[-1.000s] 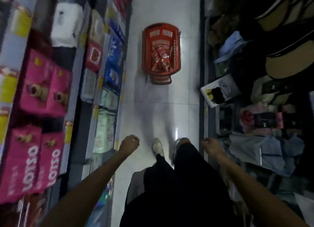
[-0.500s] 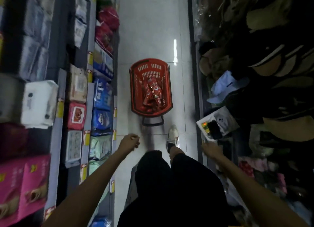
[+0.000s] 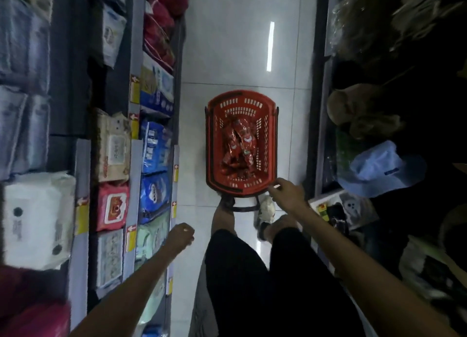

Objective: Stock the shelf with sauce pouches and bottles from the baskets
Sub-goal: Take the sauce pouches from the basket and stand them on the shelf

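Note:
A red plastic basket (image 3: 242, 101) stands on the white tiled aisle floor just ahead of my feet. Several red sauce pouches (image 3: 238, 144) lie piled inside it. Its black handle (image 3: 243, 208) hangs down at the near end. My right hand (image 3: 286, 191) reaches forward over the basket's near right corner, fingers extended, holding nothing. My left hand (image 3: 180, 237) hangs lower and to the left with its fingers curled into a loose fist, empty, beside the left shelf.
Shelves (image 3: 134, 144) on the left carry packs of wipes and tissues with yellow price tags. The right side is dark, with hats, a light blue cap (image 3: 376, 168) and a small box (image 3: 338, 208). The aisle floor (image 3: 242, 46) continues beyond the basket.
I have walked up the aisle, so the basket is now right at my feet. My right hand has risen and reached forward to the basket's near corner. The left hand stays curled.

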Tool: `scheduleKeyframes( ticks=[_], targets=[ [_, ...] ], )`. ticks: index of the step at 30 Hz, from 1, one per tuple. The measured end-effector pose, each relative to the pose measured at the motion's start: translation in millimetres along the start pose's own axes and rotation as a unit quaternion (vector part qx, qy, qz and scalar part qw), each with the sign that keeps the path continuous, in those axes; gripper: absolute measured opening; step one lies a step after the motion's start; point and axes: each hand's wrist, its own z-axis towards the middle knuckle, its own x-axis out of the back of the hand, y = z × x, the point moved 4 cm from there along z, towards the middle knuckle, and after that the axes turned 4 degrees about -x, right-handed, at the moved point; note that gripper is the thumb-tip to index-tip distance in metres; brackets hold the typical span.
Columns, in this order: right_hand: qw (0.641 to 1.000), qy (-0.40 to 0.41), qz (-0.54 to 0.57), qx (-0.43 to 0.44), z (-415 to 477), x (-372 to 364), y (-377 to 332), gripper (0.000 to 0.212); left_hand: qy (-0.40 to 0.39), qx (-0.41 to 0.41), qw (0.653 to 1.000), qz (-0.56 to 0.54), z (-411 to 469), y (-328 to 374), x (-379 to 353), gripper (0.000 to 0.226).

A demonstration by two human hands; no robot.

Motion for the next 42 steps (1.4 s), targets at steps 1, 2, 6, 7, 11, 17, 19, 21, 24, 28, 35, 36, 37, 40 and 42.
scheduleKeyframes(
  ticks=[1,2,6,7,11,17,19,21,24,28,35,36,37,40,42],
  targets=[
    [1.000,0.001,0.000,-0.006,19,-8,-2,0.019,-0.004,-0.004,1.000,-0.006,23,20,8,0.022],
    [1.000,-0.003,-0.004,-0.015,39,-15,-1,0.022,-0.010,-0.020,0.999,-0.025,47,37,11,0.021],
    [0.998,-0.031,0.018,-0.057,115,-43,-4,0.033,0.013,-0.095,0.995,-0.035,140,113,44,0.018],
    [0.997,-0.041,0.018,-0.056,130,-47,-7,0.034,0.037,-0.111,0.993,-0.030,156,130,52,0.021],
    [0.997,-0.067,-0.031,-0.029,225,-77,-3,0.048,0.168,-0.160,0.973,-0.001,235,179,63,0.028],
    [0.996,-0.031,-0.086,0.017,361,-133,18,0.035,0.293,-0.229,0.928,-0.016,322,184,5,0.060],
    [0.996,-0.007,-0.081,0.031,398,-155,21,0.038,0.295,-0.225,0.928,-0.024,338,174,-22,0.068],
    [0.997,0.020,-0.064,0.040,429,-175,22,0.038,0.336,-0.213,0.917,-0.024,349,167,-37,0.072],
    [0.998,0.060,-0.016,0.026,467,-196,17,0.043,0.414,-0.189,0.890,-0.004,358,165,-44,0.070],
    [0.993,0.117,-0.008,-0.020,498,-215,15,0.034,0.446,-0.180,0.877,0.002,365,164,-47,0.071],
    [0.985,0.170,-0.012,0.016,464,-195,2,0.023,0.428,-0.188,0.884,0.012,357,166,-44,0.073],
    [0.986,0.164,-0.010,0.031,453,-189,1,0.023,0.431,-0.186,0.882,0.029,352,167,-43,0.075],
    [0.986,0.156,-0.011,0.051,440,-181,1,0.024,0.437,-0.190,0.877,0.058,344,169,-42,0.074],
    [0.981,0.122,-0.080,0.125,397,-154,-1,0.038,0.431,-0.284,0.842,0.158,315,186,-47,0.075],
    [0.965,0.095,-0.156,0.187,369,-135,-2,0.039,0.362,-0.358,0.838,0.198,301,200,-61,0.081]
  ],
)
